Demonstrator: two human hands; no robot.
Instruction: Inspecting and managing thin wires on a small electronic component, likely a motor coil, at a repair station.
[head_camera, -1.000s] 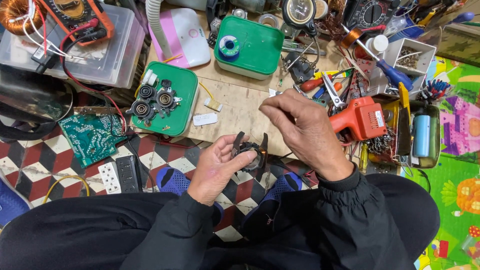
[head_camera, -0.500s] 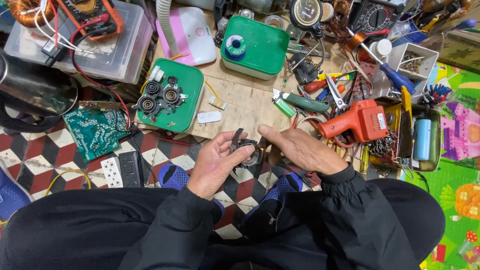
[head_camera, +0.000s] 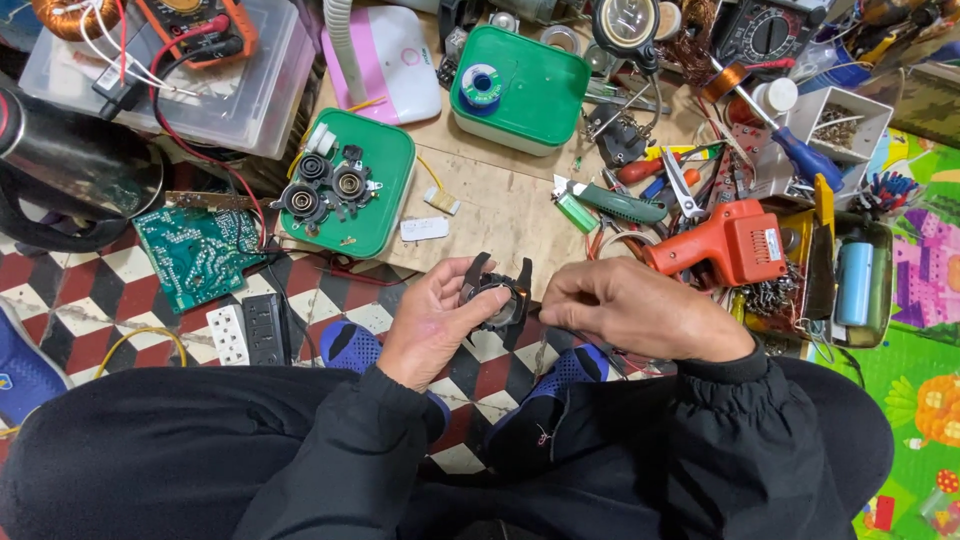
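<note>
Cluttered floor – left hand (head_camera: 435, 320) cups black part (head_camera: 497, 292); underside hidden.

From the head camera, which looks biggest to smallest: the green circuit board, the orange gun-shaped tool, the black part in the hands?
1. Green circuit board
2. Orange gun-shaped tool, only slightly smaller, so that ranking is unsure
3. Black part, held in the left hand, partly hidden

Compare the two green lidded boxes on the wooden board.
The nearer green box carries three round black parts with their brackets on its lid; the farther green box carries only a small solder spool. The nearer one sits turned at an angle, close to the circuit board; the farther one lies beside the pink-and-white case. Both are green with rounded corners.
</note>
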